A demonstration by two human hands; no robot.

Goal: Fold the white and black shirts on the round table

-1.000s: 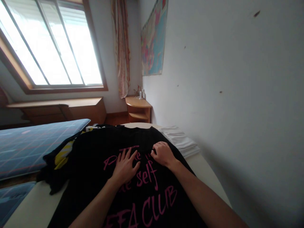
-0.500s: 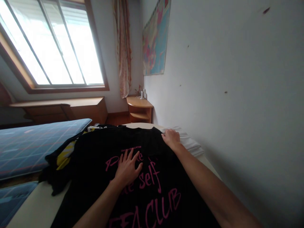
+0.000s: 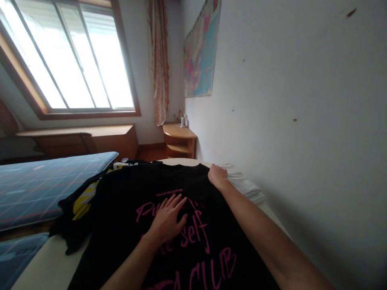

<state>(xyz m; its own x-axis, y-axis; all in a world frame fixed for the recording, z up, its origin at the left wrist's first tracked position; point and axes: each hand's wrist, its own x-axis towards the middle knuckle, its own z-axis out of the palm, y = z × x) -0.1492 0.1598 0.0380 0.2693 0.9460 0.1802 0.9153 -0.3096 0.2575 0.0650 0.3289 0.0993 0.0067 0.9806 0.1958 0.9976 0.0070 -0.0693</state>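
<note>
A black T-shirt point(image 3: 121, 225) with pink lettering lies spread over a pale surface point(image 3: 45, 266) in the head view. My left hand point(image 3: 169, 215) rests on the middle of its print, fingers stretched out and palm down. At the shirt's far right edge, my right hand point(image 3: 217, 175) is closed on the black cloth near the shoulder. Part of the lettering is hidden under my left hand and forearm. Beyond the shirt's left side lies a bunched black garment with yellow and white patches point(image 3: 83, 201).
White folded cloth point(image 3: 244, 185) lies between the shirt and the right wall point(image 3: 287, 161). A blue plaid mattress point(image 3: 54, 181) is on the left. A corner shelf point(image 3: 180, 135), a desk point(image 3: 115, 135) and a window stand farther back.
My right hand's fingers have closed on the shirt's edge. My left hand has shifted slightly down and right on the print, uncovering the small top line of lettering. The view has moved a little.
</note>
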